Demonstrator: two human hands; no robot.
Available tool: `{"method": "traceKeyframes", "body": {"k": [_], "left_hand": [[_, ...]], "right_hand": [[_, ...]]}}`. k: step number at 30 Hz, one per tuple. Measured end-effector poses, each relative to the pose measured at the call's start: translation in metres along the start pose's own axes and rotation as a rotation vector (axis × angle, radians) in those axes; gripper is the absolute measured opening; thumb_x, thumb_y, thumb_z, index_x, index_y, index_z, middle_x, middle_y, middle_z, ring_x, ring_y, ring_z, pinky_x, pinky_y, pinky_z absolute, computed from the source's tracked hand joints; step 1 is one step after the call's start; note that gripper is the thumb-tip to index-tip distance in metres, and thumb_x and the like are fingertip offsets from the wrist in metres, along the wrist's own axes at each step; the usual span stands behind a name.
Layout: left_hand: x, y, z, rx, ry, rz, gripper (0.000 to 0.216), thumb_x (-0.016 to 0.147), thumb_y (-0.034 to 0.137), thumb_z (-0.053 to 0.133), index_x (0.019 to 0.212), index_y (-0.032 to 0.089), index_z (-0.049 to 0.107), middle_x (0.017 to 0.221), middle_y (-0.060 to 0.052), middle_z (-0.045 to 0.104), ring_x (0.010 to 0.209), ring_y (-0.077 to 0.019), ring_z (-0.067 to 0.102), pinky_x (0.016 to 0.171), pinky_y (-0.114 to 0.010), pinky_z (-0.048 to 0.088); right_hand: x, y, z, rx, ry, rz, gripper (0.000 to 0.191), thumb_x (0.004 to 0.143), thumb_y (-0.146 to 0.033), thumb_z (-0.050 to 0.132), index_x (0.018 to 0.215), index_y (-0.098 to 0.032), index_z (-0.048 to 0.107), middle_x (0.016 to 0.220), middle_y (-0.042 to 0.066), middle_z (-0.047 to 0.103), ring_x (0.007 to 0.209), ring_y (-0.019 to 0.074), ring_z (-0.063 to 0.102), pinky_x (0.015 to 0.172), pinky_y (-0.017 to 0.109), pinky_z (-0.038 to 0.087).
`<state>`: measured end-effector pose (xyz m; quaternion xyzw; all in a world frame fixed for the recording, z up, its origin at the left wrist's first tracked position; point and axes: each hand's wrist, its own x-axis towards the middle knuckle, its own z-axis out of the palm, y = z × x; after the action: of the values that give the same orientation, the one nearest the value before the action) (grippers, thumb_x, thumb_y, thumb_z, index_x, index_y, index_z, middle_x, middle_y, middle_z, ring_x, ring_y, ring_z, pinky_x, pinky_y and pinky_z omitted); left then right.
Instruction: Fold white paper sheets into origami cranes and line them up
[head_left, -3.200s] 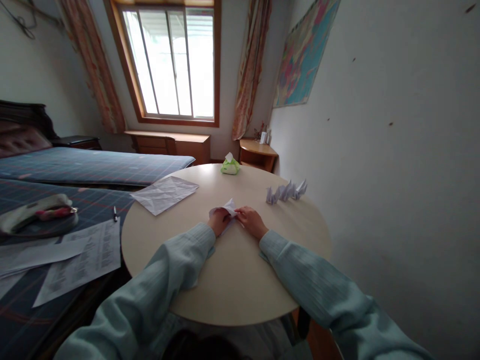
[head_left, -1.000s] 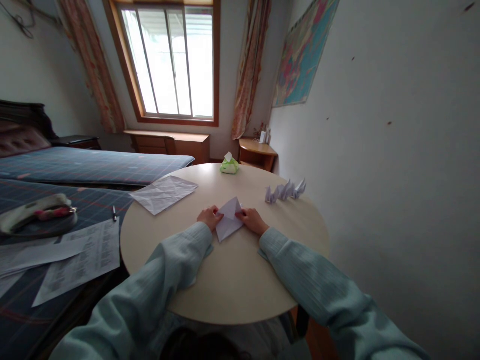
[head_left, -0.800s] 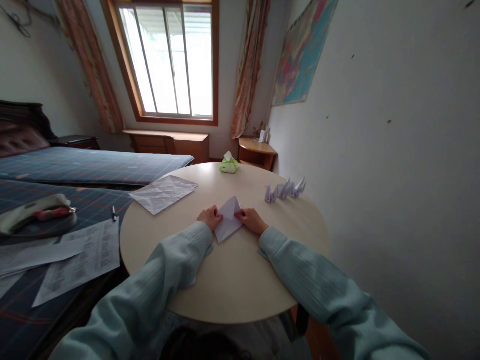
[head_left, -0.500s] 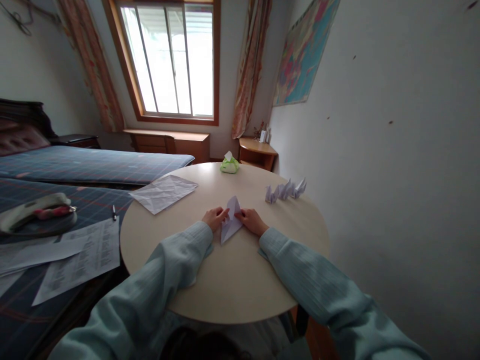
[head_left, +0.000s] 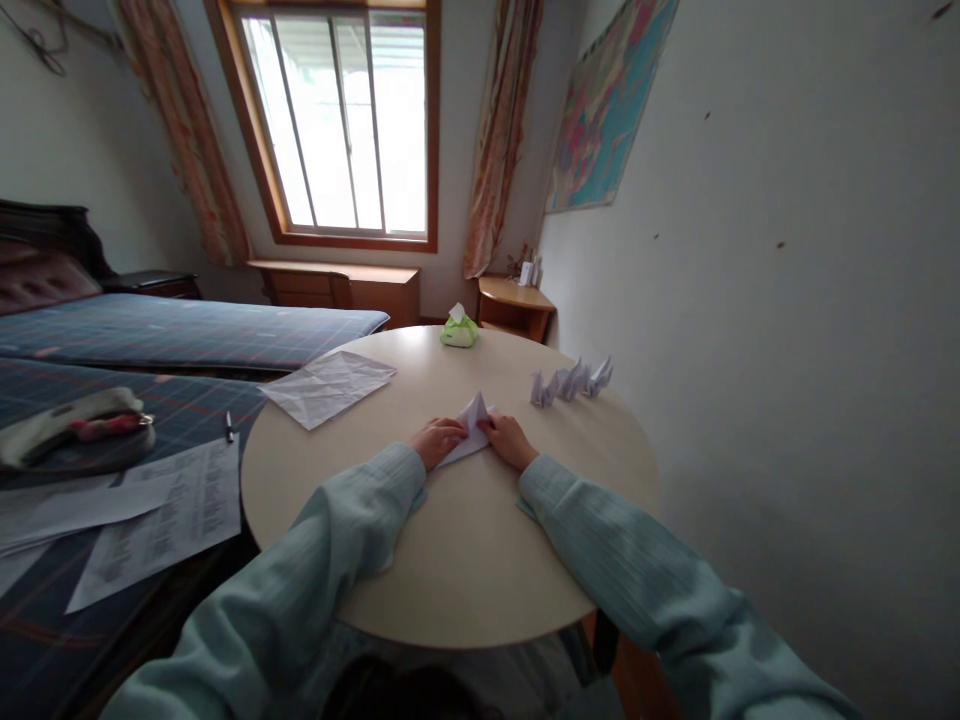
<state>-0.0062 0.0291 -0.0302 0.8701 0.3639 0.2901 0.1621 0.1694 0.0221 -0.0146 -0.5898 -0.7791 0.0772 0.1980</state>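
A small white folded paper (head_left: 472,428) lies on the round beige table (head_left: 465,560), its pointed tip facing away from me. My left hand (head_left: 439,441) rests on the paper's left side with curled fingers pressing it down. My right hand (head_left: 508,439) pinches the paper's right edge. Both arms wear pale blue-green sleeves.
A creased white sheet (head_left: 328,386) lies at the table's left. A green tissue pack (head_left: 459,331) sits at the far edge. Several folded paper figures (head_left: 571,382) stand in a row at the right. Printed papers (head_left: 161,520) and a pen (head_left: 229,427) lie on the bed at left.
The left flap of the paper has been folded over toward the middle, so the paper looks narrower and flatter. My left hand slid right onto it. My right hand stayed in place.
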Motion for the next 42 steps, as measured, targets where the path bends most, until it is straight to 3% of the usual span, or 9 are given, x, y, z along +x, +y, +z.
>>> {"method": "traceKeyframes", "body": {"k": [4,11,17,20,27,30,36,42], "left_hand": [[-0.002,0.002,0.001,0.039,-0.098,-0.016,0.037,0.08,0.023,0.029,0.107,0.014,0.053,0.11,-0.008,0.054,0.103,-0.0165,0.047,0.093,-0.028,0.032],[-0.009,0.018,0.003,0.283,-0.339,-0.048,0.05,0.077,0.048,0.033,0.124,0.033,0.028,0.135,0.002,0.023,0.123,-0.0209,0.019,0.099,-0.041,0.015],[-0.008,0.034,-0.002,0.353,-0.229,-0.069,0.051,0.073,0.057,0.031,0.117,0.033,0.04,0.128,-0.001,0.037,0.113,-0.0235,0.032,0.093,-0.038,0.024],[-0.005,0.037,-0.003,0.394,-0.183,-0.053,0.044,0.075,0.053,0.033,0.111,0.033,0.048,0.119,-0.001,0.046,0.102,-0.0225,0.041,0.087,-0.036,0.03],[0.0,0.026,-0.003,0.29,-0.136,-0.007,0.027,0.079,0.028,0.038,0.095,0.023,0.059,0.088,-0.004,0.06,0.083,-0.0154,0.05,0.079,-0.026,0.039],[-0.001,0.019,0.001,0.208,-0.088,-0.019,0.023,0.076,0.024,0.043,0.09,0.021,0.061,0.095,-0.003,0.059,0.089,-0.0155,0.05,0.083,-0.026,0.038],[-0.002,0.008,0.011,0.211,-0.101,-0.094,0.038,0.076,0.025,0.043,0.112,0.017,0.044,0.122,-0.007,0.042,0.113,-0.017,0.037,0.097,-0.031,0.028],[0.0,0.018,0.0,0.335,-0.091,-0.13,0.03,0.078,0.033,0.039,0.103,0.021,0.051,0.106,-0.006,0.054,0.1,-0.0176,0.047,0.09,-0.032,0.034]], "right_hand": [[0.001,0.001,0.001,0.006,0.047,0.071,0.019,0.08,-0.025,0.037,0.087,-0.015,0.052,0.087,0.009,0.061,0.078,0.0156,0.055,0.062,0.022,0.032],[0.004,0.01,0.007,0.17,0.256,0.224,0.026,0.067,-0.023,0.051,0.09,-0.015,0.042,0.082,0.006,0.056,0.071,0.0152,0.053,0.061,0.023,0.036],[0.003,0.01,0.008,0.247,0.442,0.126,0.024,0.062,-0.02,0.052,0.084,-0.015,0.041,0.077,0.003,0.05,0.064,0.0117,0.046,0.06,0.024,0.038],[0.001,0.004,0.008,0.258,0.406,-0.006,0.015,0.064,-0.018,0.051,0.077,-0.015,0.044,0.072,0.001,0.049,0.063,0.0106,0.045,0.061,0.023,0.038],[-0.002,0.0,0.005,0.213,0.151,-0.212,0.005,0.066,-0.017,0.056,0.07,-0.014,0.056,0.071,0.002,0.053,0.069,0.0107,0.047,0.067,0.023,0.037],[-0.002,-0.001,0.003,0.208,0.127,-0.242,0.006,0.067,-0.017,0.056,0.072,-0.014,0.059,0.073,0.002,0.054,0.071,0.0107,0.048,0.069,0.022,0.037],[-0.003,-0.004,0.004,0.155,0.149,-0.203,0.013,0.07,-0.019,0.053,0.079,-0.015,0.061,0.079,0.005,0.055,0.079,0.0128,0.049,0.076,0.024,0.037],[-0.002,-0.001,0.008,0.131,0.099,-0.209,0.022,0.072,-0.018,0.05,0.094,-0.016,0.057,0.101,0.007,0.056,0.096,0.0149,0.047,0.087,0.028,0.033]]}}
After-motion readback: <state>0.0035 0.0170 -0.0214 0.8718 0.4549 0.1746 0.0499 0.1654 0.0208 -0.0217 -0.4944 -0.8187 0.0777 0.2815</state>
